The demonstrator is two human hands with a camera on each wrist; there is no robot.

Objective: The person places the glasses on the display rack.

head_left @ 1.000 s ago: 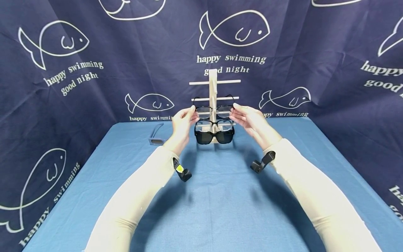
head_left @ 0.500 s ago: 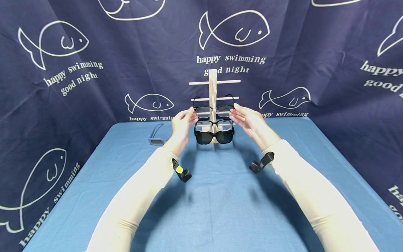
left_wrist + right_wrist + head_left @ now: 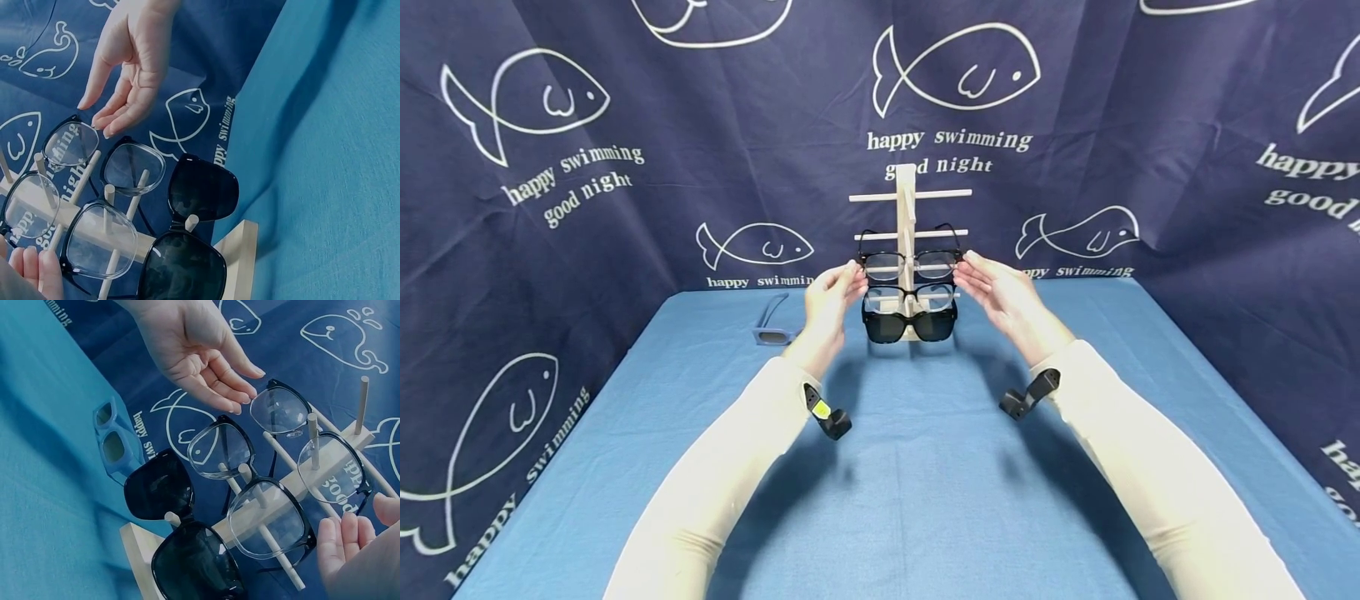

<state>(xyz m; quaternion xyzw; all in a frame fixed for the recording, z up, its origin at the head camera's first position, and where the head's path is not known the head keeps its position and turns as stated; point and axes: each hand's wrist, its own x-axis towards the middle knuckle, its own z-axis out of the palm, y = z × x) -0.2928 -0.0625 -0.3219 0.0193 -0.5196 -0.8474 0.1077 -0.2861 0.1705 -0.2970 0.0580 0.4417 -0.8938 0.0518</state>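
Observation:
A wooden eyewear stand (image 3: 906, 187) with crossbars holds three pairs, one above another. On top hang black-browed clear glasses (image 3: 884, 266), with black-framed clear glasses (image 3: 884, 298) below and black sunglasses (image 3: 935, 327) lowest. My left hand (image 3: 831, 302) is at the left end of the top pair, fingers relaxed and thumb apart from them. On the other side, my right hand (image 3: 1000, 293) has its fingers loosely extended close to the right hinge. Both wrist views show the fingertips just off the frame; neither hand grips anything.
Blue-framed sunglasses (image 3: 772, 336) lie on the blue tablecloth (image 3: 910, 467) left of the stand. Behind stands a dark blue curtain (image 3: 820, 108) with white fish drawings. The stand's upper bar (image 3: 943, 194) sticks out to both sides above the top glasses.
Both hands have let go of the top glasses' ends and moved slightly outward, left hand to the left, right hand to the right. The glasses stay on the stand.

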